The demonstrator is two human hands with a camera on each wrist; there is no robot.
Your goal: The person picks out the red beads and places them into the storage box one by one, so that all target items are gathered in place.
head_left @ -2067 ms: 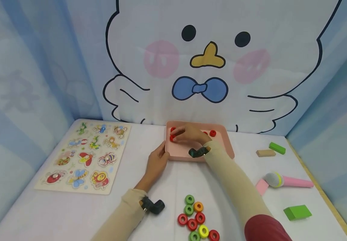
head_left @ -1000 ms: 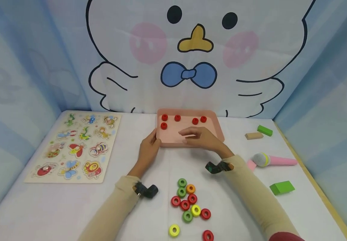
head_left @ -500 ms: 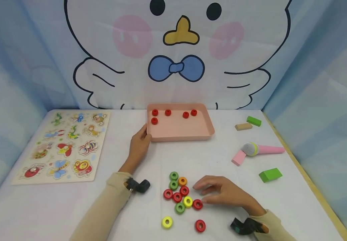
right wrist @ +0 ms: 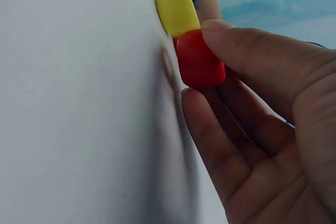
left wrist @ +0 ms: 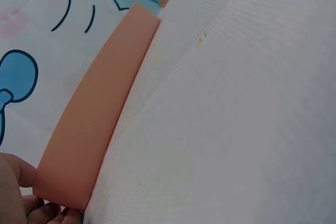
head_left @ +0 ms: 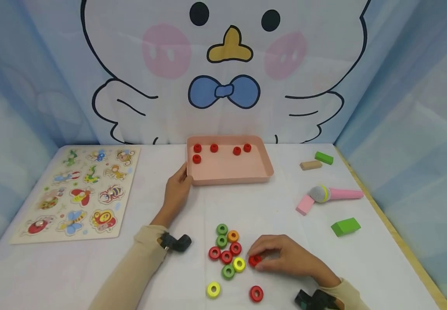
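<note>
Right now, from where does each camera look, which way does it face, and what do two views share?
Head: above, facing forward and down at tray, rings, both forearms.
Left wrist: low at table level, along tray wall; left hand at its corner.
Right wrist: close on right hand pinching red ring.
Head and right wrist share this red ring.

Table (head_left: 285, 224), covered in white cloth. Lying on it:
- wooden insect puzzle board (head_left: 78, 193), left side;
- pink tray (head_left: 229, 170), far centre, against the backdrop;
- cluster of red, green, orange and yellow rings (head_left: 227, 254), near centre;
- one yellow ring (head_left: 213, 289) and one red ring (head_left: 256, 293), apart from the cluster, near edge;
- pink toy microphone (head_left: 336, 193), right side;
- pink block (head_left: 305, 205) just beside the microphone head;
- green block (head_left: 345, 226), right;
- tan block (head_left: 310, 165) and smaller green block (head_left: 323, 157), far right.
</note>
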